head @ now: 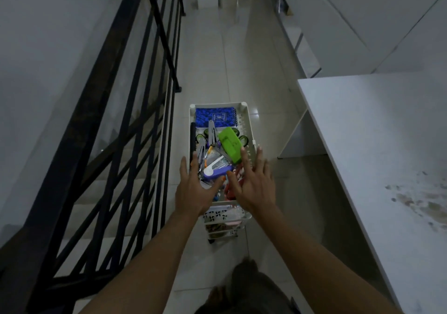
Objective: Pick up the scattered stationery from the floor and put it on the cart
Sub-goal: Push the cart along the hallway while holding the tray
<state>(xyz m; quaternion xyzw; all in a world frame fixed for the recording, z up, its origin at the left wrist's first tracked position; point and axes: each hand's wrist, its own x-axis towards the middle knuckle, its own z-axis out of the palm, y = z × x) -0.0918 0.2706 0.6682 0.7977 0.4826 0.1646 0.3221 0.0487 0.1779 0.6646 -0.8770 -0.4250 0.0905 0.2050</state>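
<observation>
Both the left hand (pixel 193 187) and right hand (pixel 254 185) hover empty, fingers spread, above the cart (pixel 249 125), its green stapler (pixel 231 144) at 12 o'clock.

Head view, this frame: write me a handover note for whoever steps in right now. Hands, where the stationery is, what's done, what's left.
Left hand: open, fingers spread, empty, above the near end of the cart's top tray.
Right hand: open, empty, beside it over the same tray.
Cart: white, standing on the floor between the black stair railing and the white table.
Top tray holds a blue notebook at the far end, a green case, a blue-and-white stapler, scissors and pens in a heap.
Done: the stationery in view is on the cart.
Left: no loose item shows on the visible floor; check the floor outside this view.
</observation>
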